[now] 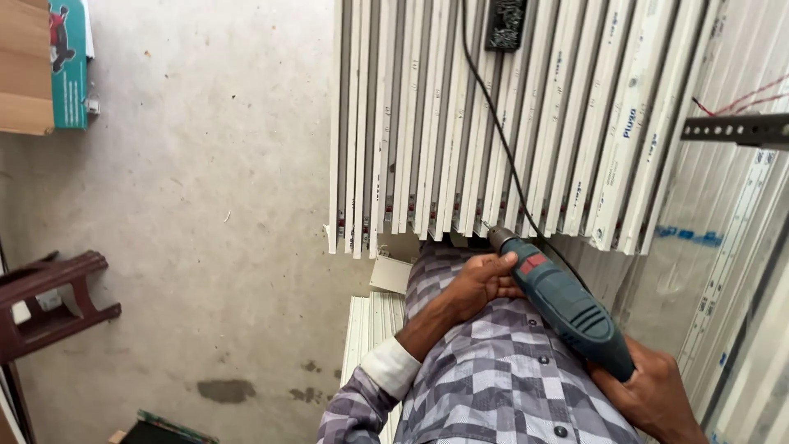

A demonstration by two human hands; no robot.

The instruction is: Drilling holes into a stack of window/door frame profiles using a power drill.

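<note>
A teal-green corded electric drill with a red switch (pixel 563 304) is held in both hands, close against the checked grey-and-purple shirt (pixel 501 378). The right hand (pixel 649 390) is wrapped tight around the rear handle, fingers closed on it. The left hand (pixel 483 281) is clasped around the front of the body just behind the chuck, fingers curled over the casing.

Long axis of the drill — it runs diagonally, from the rear grip at lower right up to the chuck at upper left. The bit (pixel 486 226) points away from the body, up and left, at the cut ends of the stacked white plastic window profiles (pixel 460 131).

Progress, as judged: the bit tip is set at, or just touching, the end face of one profile directly ahead of the forward grip; penetration cannot be made out. No fresh hole or swarf is discernible, so drilling appears barely begun — most is left. The black power cord (pixel 493 115) trails over the profiles beyond the chuck. A box of dark screws (pixel 505 23) rests further up the stack, well beyond the forward grip.
</note>
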